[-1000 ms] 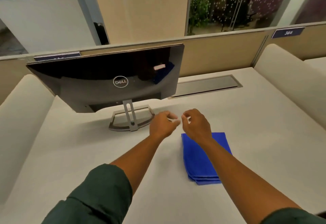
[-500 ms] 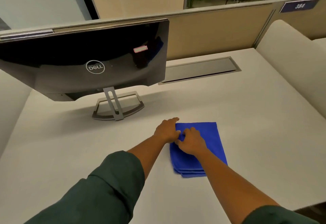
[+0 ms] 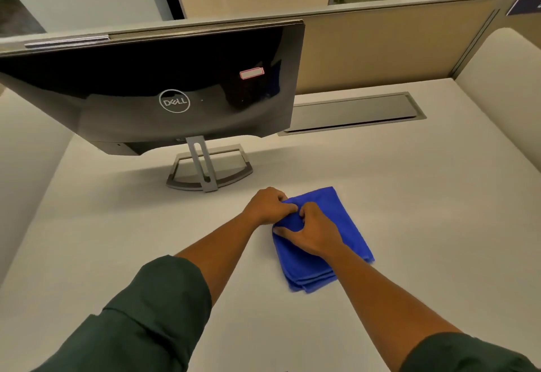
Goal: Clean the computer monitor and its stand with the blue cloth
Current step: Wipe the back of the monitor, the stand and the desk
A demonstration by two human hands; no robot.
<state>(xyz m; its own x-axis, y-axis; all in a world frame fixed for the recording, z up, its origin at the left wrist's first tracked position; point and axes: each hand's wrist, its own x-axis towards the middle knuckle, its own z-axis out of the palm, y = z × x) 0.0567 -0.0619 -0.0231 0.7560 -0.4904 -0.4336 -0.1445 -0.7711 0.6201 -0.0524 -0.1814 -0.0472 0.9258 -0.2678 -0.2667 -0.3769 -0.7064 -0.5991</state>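
A folded blue cloth (image 3: 342, 231) lies on the white desk (image 3: 409, 225) in front of me. My left hand (image 3: 268, 206) pinches the cloth's far left corner with curled fingers. My right hand (image 3: 310, 232) grips the cloth's left edge, thumb and fingers bunched into the fabric. Behind them, to the left, a black Dell monitor (image 3: 164, 90) shows its glossy back, with a small pink-edged sticker on it. Its grey metal stand (image 3: 209, 171) rests on the desk just beyond my left hand.
A grey cable hatch (image 3: 354, 114) is set into the desk behind the monitor's right side. Beige partition panels (image 3: 380, 46) close the back of the desk, and padded white dividers (image 3: 503, 84) flank both sides.
Both hands came down from above the desk onto the cloth and closed on its left edge. The view moved closer to the monitor.
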